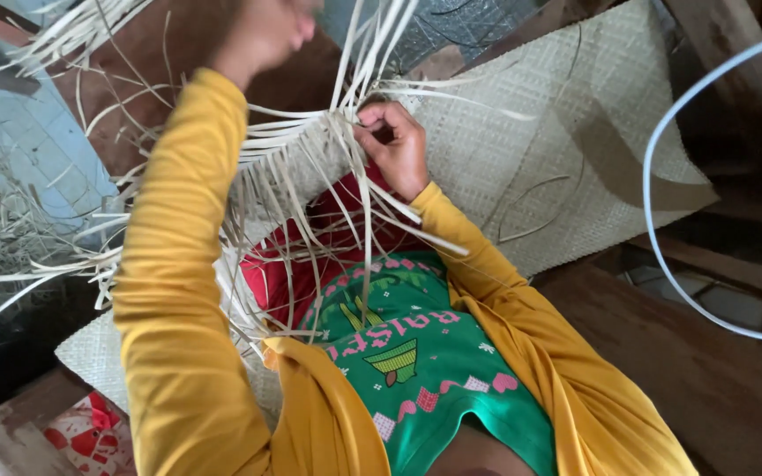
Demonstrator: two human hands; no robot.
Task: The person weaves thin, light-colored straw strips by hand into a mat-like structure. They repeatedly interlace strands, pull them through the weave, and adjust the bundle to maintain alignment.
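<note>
Yellow sleeves and a green printed shirt fill the near field of the head view. Right hand (392, 145) is pinched shut on pale loose strips (346, 167) at the working edge of the woven mat (566, 141), which lies draped over the lap and out toward the upper right. Left hand (262, 35) is raised near the top edge, blurred; grip cannot be read. Judged progress: a broad panel is already woven tight; many strip ends fan unwoven along the left edge, so a good portion remains. Spare strips (11, 238) lie at left on the floor.
</note>
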